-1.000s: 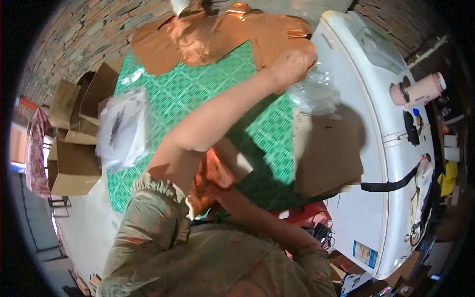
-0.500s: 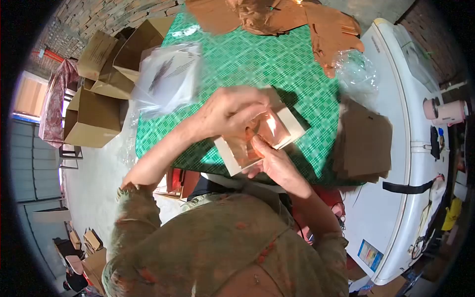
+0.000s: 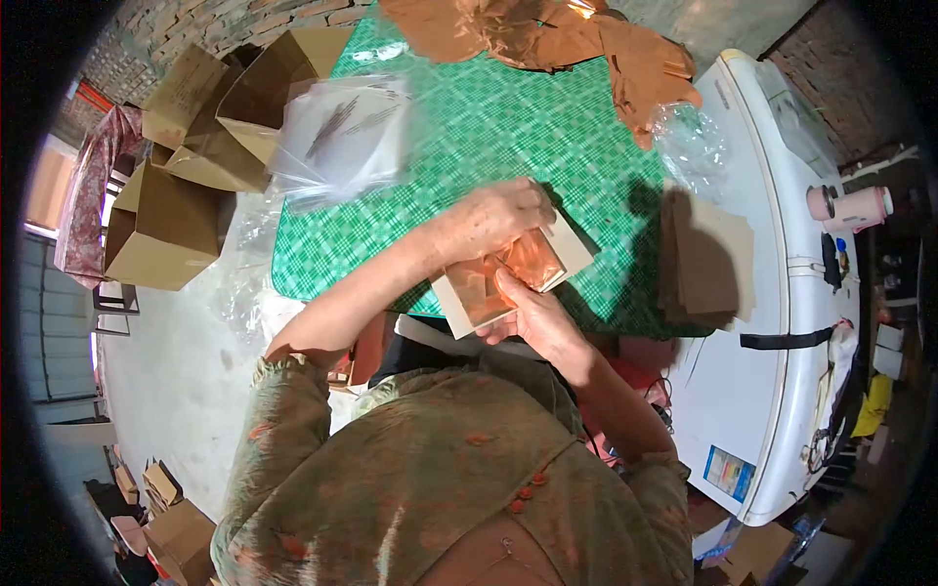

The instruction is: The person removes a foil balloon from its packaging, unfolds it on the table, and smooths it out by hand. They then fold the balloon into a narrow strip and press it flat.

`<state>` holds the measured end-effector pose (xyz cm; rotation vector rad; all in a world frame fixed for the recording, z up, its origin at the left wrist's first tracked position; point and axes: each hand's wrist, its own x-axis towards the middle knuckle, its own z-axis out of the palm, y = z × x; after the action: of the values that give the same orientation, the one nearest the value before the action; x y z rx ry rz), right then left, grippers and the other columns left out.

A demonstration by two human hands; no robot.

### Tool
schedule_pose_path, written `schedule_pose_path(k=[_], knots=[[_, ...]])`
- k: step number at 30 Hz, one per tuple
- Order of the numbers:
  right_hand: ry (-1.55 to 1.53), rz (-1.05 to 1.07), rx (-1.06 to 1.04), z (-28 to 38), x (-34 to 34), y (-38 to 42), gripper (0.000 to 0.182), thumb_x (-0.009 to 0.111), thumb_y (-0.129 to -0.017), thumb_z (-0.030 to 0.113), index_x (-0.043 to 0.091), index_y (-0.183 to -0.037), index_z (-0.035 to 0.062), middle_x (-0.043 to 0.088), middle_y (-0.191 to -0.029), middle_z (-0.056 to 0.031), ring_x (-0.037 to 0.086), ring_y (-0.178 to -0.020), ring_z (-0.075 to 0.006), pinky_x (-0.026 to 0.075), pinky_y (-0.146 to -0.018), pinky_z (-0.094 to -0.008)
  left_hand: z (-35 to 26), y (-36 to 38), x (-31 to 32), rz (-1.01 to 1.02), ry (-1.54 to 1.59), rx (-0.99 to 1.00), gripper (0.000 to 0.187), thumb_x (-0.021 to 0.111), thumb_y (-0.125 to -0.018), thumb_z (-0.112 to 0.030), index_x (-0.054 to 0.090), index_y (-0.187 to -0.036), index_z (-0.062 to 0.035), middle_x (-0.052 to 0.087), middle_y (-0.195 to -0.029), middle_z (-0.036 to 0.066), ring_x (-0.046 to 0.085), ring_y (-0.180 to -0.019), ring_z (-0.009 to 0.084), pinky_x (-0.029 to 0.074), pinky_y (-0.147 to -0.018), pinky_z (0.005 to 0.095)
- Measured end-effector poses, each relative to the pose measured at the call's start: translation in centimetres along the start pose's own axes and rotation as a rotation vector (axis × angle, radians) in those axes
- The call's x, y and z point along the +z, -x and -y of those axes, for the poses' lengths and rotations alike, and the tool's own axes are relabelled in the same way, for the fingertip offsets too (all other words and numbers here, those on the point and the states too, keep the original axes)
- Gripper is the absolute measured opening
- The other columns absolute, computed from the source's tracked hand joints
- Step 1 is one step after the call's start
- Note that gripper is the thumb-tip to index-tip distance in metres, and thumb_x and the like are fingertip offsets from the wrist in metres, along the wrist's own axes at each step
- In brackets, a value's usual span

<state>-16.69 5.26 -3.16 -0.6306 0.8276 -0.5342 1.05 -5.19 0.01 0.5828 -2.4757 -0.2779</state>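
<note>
While pinched in right hand [image 3: 541, 320], with thumb [image 3: 513, 286] on top, over near edge of green plaid tablecloth [image 3: 464, 127]: catalogued as copper-coloured foil [image 3: 533, 258] on cream cardboard [image 3: 571, 249]. Covered on far side by curled left hand [image 3: 493, 220]; whether pinching, cannot tell. Best kept taut, smoothing outward.

The left hand [image 3: 498, 217], right hand [image 3: 542, 324] and cream-and-copper piece [image 3: 549, 256] obstruct the table [image 3: 469, 127] near its near edge; brown sheets [image 3: 435, 31], the far edge; plastic sleeves [image 3: 342, 142], the left; a cardboard stack [image 3: 718, 256], the near right corner. Mid-table is passable.
</note>
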Motion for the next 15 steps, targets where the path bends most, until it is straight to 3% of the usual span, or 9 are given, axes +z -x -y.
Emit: schedule_pose_path(k=[4, 5, 8, 10, 13, 14, 15], knots=[[0.023, -0.044, -0.006, 0.1, 0.3, 0.2, 0.055, 0.052, -0.107, 0.049, 0.05, -0.144, 0.0074, 0.072, -0.108, -0.0146, 0.074, -0.08, -0.0241, 0.059, -0.063, -0.0327, -1.8, 0.9, -1.8, -0.18, 0.027, -0.175, 0.037, 0.066, -0.085, -0.008, 0.07, -0.121, -0.0058, 0.068, -0.115, 0.014, 0.065, -0.107, 0.0329, 0.055, -0.096, 0.0432], [0.033, -0.031, 0.009, 0.2, 0.2, 0.2, 0.053, 0.05, -0.108, 0.048, 0.052, -0.142, 0.0074, 0.072, -0.107, -0.0138, 0.074, -0.079, -0.0244, 0.059, -0.063, -0.0329, -2.3, 1.4, -2.3, -0.264, 0.051, -0.207, 0.029, 0.064, -0.089, -0.003, 0.072, -0.117, -0.0061, 0.07, -0.115, 0.01, 0.064, -0.107, 0.031, 0.054, -0.091, 0.0414], [-0.039, -0.049, -0.021, 0.4, 0.9, 1.2, 0.05, 0.05, -0.108, 0.047, 0.053, -0.139, 0.0073, 0.072, -0.106, -0.0122, 0.074, -0.079, -0.0244, 0.059, -0.062, -0.0337, -3.3, 5.1, -3.2, -0.37, 0.035, -0.362, 0.025, 0.068, -0.092, -0.009, 0.071, -0.116, -0.0024, 0.072, -0.11, 0.015, 0.067, -0.101, 0.0342, 0.054, -0.089, 0.0411], [-0.085, 0.001, -0.035, -0.3, 0.8, 1.2, 0.049, 0.048, -0.109, 0.046, 0.053, -0.138, 0.0074, 0.071, -0.111, -0.0096, 0.074, -0.082, -0.0236, 0.059, -0.067, -0.034, -5.8, 8.4, -3.4, -0.448, 0.052, -0.675, 0.02, 0.065, -0.099, -0.014, 0.071, -0.112, -0.001, 0.072, -0.101, 0.014, 0.069, -0.091, 0.0262, 0.054, -0.081, 0.0365], [-0.199, 0.045, -0.071, -2.5, 1.3, 1.8, 0.049, 0.047, -0.109, 0.046, 0.053, -0.138, 0.0072, 0.069, -0.115, -0.0071, 0.074, -0.088, -0.0229, 0.059, -0.072, -0.0344, -10.9, 13.4, -1.9, -0.489, 0.364, -1.153, 0.022, 0.059, -0.106, -0.019, 0.066, -0.108, 0.0014, 0.07, -0.091, 0.008, 0.066, -0.078, 0.0139, 0.052, -0.069, 0.0302], [-0.217, 0.053, -0.055, -3.2, 1.7, 1.9, 0.049, 0.048, -0.109, 0.046, 0.053, -0.138, 0.0079, 0.069, -0.114, -0.0075, 0.074, -0.089, -0.0239, 0.06, -0.071, -0.0348, -12.8, 14.7, -1.2, -0.522, 0.546, -1.285, 0.024, 0.058, -0.107, -0.021, 0.064, -0.109, 0.0017, 0.068, -0.088, 0.006, 0.064, -0.075, 0.0114, 0.052, -0.066, 0.0282], [-0.236, 0.061, -0.038, -3.8, 2.1, 2.0, 0.048, 0.048, -0.109, 0.046, 0.053, -0.139, 0.0085, 0.069, -0.113, -0.0079, 0.074, -0.09, -0.0249, 0.06, -0.071, -0.0351, -14.6, 15.1, -0.9, -0.526, 0.609, -1.29, 0.028, 0.061, -0.106, -0.025, 0.063, -0.114, 0.0023, 0.069, -0.082, 0.005, 0.066, -0.073, 0.0102, 0.053, -0.062, 0.028]])
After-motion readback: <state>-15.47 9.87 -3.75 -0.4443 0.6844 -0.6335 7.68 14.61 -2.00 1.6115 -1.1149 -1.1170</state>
